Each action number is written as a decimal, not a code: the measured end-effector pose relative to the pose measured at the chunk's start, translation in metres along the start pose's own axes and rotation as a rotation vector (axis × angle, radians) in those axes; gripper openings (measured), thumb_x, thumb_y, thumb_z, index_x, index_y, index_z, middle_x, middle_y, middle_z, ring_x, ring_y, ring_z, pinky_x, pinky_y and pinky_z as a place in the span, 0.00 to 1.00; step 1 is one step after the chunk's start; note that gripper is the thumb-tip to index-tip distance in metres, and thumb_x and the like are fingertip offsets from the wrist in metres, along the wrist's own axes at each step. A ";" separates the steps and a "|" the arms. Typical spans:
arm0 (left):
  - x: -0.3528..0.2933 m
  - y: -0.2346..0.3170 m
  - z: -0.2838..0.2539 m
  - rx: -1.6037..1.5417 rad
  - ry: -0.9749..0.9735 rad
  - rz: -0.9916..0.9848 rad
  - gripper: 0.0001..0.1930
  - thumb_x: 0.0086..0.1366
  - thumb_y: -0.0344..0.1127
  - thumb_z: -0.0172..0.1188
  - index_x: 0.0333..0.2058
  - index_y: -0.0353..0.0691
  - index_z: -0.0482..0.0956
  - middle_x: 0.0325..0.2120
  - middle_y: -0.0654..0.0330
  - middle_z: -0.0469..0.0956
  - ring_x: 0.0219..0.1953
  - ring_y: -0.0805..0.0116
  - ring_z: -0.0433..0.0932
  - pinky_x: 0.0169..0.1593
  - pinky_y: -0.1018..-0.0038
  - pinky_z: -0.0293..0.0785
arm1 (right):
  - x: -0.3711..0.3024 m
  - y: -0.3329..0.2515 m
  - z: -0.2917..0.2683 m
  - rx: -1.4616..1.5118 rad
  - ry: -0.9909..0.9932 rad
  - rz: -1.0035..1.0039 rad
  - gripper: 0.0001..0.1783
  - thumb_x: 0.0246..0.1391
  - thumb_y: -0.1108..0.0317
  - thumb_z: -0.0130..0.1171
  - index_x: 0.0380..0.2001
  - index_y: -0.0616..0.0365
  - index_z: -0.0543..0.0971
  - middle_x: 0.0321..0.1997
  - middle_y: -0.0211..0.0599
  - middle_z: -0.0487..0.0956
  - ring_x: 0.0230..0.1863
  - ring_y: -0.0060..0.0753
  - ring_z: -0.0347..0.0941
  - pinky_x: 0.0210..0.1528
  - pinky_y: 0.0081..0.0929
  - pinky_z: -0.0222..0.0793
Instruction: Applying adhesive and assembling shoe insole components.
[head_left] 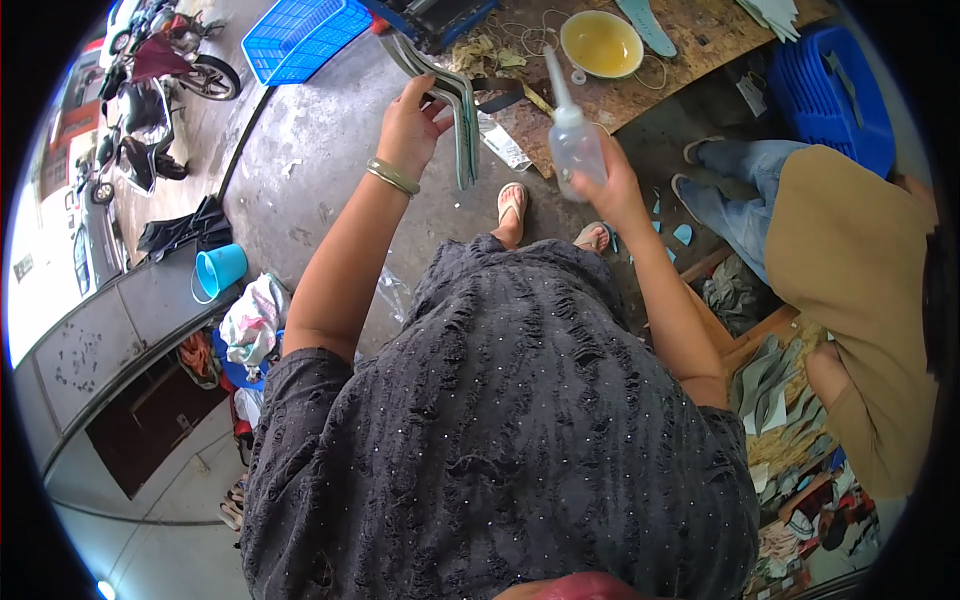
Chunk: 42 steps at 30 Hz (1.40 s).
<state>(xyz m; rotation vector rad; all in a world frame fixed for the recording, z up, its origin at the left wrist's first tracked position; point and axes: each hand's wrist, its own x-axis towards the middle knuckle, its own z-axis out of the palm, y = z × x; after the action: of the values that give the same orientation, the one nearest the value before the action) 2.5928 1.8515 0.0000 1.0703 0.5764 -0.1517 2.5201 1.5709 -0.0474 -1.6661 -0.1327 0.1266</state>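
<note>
My left hand (410, 128) is closed around several thin, curved insoles (467, 150), grey-green at their edges and held on end beside the workbench. In my right hand (617, 188) is a clear plastic squeeze bottle (573, 140), its long tapered nozzle pointing up and away from me. The bottle's lower part is partly covered by my fingers and thumb. Just beyond the nozzle, a white bowl (612, 74) of yellow liquid sits on the worn wooden workbench (690, 62). A pale blue-green insole (648, 28) lies beside the bowl.
A blue basket (300, 42) stands at the far left, and stacked blue crates (835, 105) at the right. A seated person (850, 230) in a tan apron is close on my right. Scraps (683, 234) litter the floor; a light-blue bucket (222, 270) stands left.
</note>
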 end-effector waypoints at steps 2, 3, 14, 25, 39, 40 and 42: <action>0.002 -0.001 0.010 -0.031 -0.042 0.010 0.09 0.61 0.37 0.58 0.37 0.39 0.75 0.33 0.62 0.78 0.35 0.70 0.77 0.36 0.68 0.77 | -0.026 -0.036 -0.003 -0.040 -0.101 0.077 0.38 0.45 0.51 0.64 0.57 0.59 0.68 0.50 0.45 0.74 0.51 0.37 0.72 0.54 0.33 0.67; 0.003 -0.001 0.012 -0.062 -0.058 0.034 0.09 0.61 0.37 0.58 0.37 0.39 0.75 0.33 0.62 0.78 0.35 0.70 0.77 0.36 0.68 0.77 | -0.034 -0.055 -0.003 -0.007 -0.144 0.118 0.38 0.44 0.51 0.64 0.56 0.60 0.68 0.50 0.46 0.74 0.51 0.38 0.72 0.53 0.33 0.67; -0.007 -0.003 0.042 -0.199 -0.136 0.212 0.06 0.62 0.34 0.57 0.35 0.39 0.73 0.32 0.62 0.78 0.34 0.70 0.79 0.34 0.71 0.77 | -0.069 -0.110 0.008 -0.145 -0.214 0.244 0.33 0.44 0.55 0.63 0.51 0.63 0.71 0.47 0.51 0.76 0.49 0.46 0.74 0.51 0.35 0.68; -0.016 -0.012 0.042 -0.213 -0.184 0.277 0.06 0.63 0.33 0.55 0.36 0.38 0.72 0.32 0.62 0.77 0.32 0.71 0.78 0.35 0.72 0.77 | -0.073 -0.133 0.010 -0.367 -0.203 0.256 0.33 0.43 0.50 0.63 0.47 0.63 0.72 0.41 0.51 0.77 0.44 0.52 0.75 0.46 0.40 0.70; -0.024 -0.018 0.047 -0.240 -0.136 0.209 0.05 0.62 0.33 0.57 0.34 0.39 0.72 0.30 0.63 0.77 0.31 0.72 0.76 0.35 0.69 0.78 | -0.062 -0.172 -0.004 -0.881 -0.186 0.150 0.30 0.43 0.50 0.63 0.42 0.64 0.72 0.36 0.49 0.76 0.37 0.52 0.77 0.40 0.42 0.73; -0.024 -0.018 0.048 -0.241 -0.140 0.210 0.05 0.62 0.33 0.57 0.34 0.39 0.72 0.30 0.63 0.77 0.31 0.72 0.76 0.35 0.69 0.78 | -0.061 -0.174 -0.005 -0.899 -0.187 0.142 0.30 0.43 0.49 0.63 0.41 0.64 0.72 0.36 0.50 0.76 0.37 0.52 0.77 0.40 0.42 0.73; -0.024 -0.017 0.049 -0.249 -0.142 0.205 0.05 0.62 0.32 0.57 0.34 0.39 0.72 0.29 0.63 0.77 0.30 0.72 0.76 0.35 0.68 0.78 | -0.060 -0.174 -0.006 -0.919 -0.183 0.134 0.30 0.43 0.49 0.63 0.41 0.64 0.72 0.35 0.50 0.76 0.37 0.52 0.77 0.40 0.41 0.74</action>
<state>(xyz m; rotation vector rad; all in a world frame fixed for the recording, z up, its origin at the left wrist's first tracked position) 2.5844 1.7976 0.0160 0.8621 0.3442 0.0236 2.4602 1.5720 0.1270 -2.5811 -0.2400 0.3585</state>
